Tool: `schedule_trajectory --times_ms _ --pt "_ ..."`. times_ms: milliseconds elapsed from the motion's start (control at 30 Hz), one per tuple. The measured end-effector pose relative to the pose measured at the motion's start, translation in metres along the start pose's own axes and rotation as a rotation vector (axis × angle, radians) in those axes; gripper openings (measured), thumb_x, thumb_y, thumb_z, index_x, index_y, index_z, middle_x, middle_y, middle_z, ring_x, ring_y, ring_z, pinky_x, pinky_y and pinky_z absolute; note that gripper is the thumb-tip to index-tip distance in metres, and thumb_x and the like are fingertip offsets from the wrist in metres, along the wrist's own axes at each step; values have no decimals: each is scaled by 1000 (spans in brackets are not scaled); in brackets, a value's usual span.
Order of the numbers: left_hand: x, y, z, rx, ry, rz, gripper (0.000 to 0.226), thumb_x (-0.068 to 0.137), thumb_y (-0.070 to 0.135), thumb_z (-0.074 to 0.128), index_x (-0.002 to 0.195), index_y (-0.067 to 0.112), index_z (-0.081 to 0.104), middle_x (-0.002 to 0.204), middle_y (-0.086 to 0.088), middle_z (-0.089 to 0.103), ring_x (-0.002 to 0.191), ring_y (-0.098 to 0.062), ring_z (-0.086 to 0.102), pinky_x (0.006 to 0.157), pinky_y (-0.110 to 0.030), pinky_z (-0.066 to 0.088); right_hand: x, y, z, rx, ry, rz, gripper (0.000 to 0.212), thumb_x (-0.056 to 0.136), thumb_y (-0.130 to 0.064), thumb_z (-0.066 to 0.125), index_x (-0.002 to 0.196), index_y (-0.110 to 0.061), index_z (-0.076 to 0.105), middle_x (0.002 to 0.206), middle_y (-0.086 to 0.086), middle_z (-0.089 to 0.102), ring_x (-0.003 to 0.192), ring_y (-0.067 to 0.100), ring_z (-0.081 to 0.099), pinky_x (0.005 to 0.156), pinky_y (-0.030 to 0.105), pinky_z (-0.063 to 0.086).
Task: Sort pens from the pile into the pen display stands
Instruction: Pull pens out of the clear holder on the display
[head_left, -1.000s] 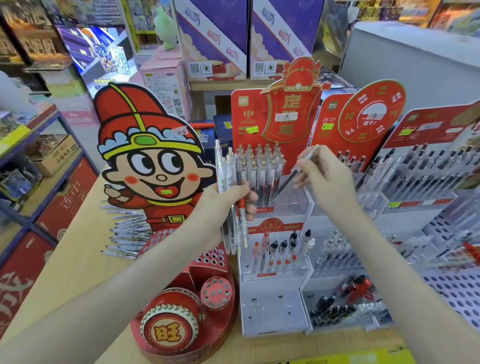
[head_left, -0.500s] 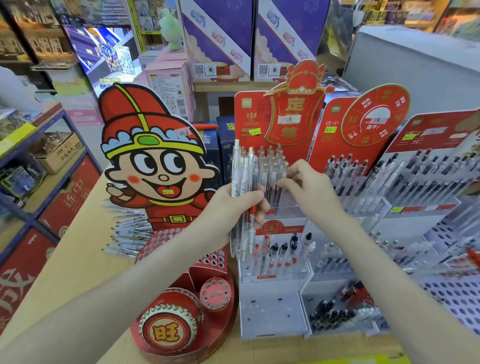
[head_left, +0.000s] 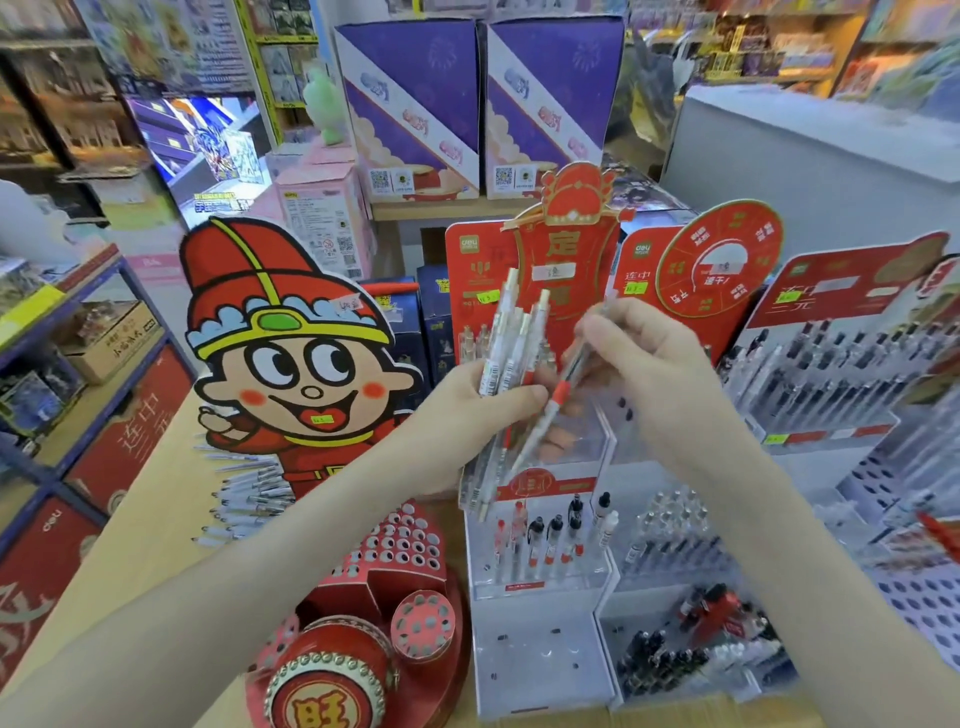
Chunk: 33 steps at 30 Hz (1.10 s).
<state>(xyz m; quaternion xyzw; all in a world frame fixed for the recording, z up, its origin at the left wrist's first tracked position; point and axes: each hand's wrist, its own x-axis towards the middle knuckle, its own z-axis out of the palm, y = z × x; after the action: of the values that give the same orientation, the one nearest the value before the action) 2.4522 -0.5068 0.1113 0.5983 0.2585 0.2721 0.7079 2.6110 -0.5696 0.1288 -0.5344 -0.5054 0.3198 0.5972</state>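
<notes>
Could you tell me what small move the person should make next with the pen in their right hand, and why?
Probably lower the red-gripped pen, tip first, into a free hole of the clear display stand. The right hand pinches it alone, slanted tip-down above the stand, while the left hand grips the bundle of pens.

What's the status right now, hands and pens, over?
Left hand grips bundle of clear plastic pens. Right hand pinches one clear red-grip pen over white tiered display stand. No obstruction seen.
</notes>
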Motion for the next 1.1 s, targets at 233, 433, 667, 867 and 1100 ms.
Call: schedule_trajectory --times_ms 233,433,667,867,1100 --pt "3 5 -4 178 78 33 9 96 1 50 95 5 58 64 -10 64 45 -18 51 46 -28 47 6 -9 -26 187 159 -65 14 98 -12 44 90 -9 55 74 4 64 67 15 65 57 23 54" --pt "8 4 1 212 49 27 4 91 7 59 95 7 58 77 -9 69 51 -16 51 49 -25 47 8 -2 -24 205 181 -67 9 97 -11 48 94 -9 56 81 7 65 74 15 65 65 23 54" --pt "10 10 0 299 177 118 3 91 4 61 88 4 61 58 -3 63 46 -15 49 44 -27 46 -1 2 -20 -1044 202 -791 34 83 -30 64 113 -15 60 116 2 56 112 18 40 94 33 27" --pt "9 14 4 249 108 87 12 74 19 70 78 8 65 64 -8 65 46 -14 49 45 -25 43 4 16 -15 -1276 19 -1058 11 92 -14 58 97 -8 66 85 4 64 79 24 54 70 32 38" --pt "9 17 2 165 123 100 9 89 7 59 96 3 62 75 -10 70 48 -14 52 45 -24 45 14 24 -18 -1231 61 -1041 10 92 -10 60 95 -2 66 85 8 63 77 24 54 70 31 45"
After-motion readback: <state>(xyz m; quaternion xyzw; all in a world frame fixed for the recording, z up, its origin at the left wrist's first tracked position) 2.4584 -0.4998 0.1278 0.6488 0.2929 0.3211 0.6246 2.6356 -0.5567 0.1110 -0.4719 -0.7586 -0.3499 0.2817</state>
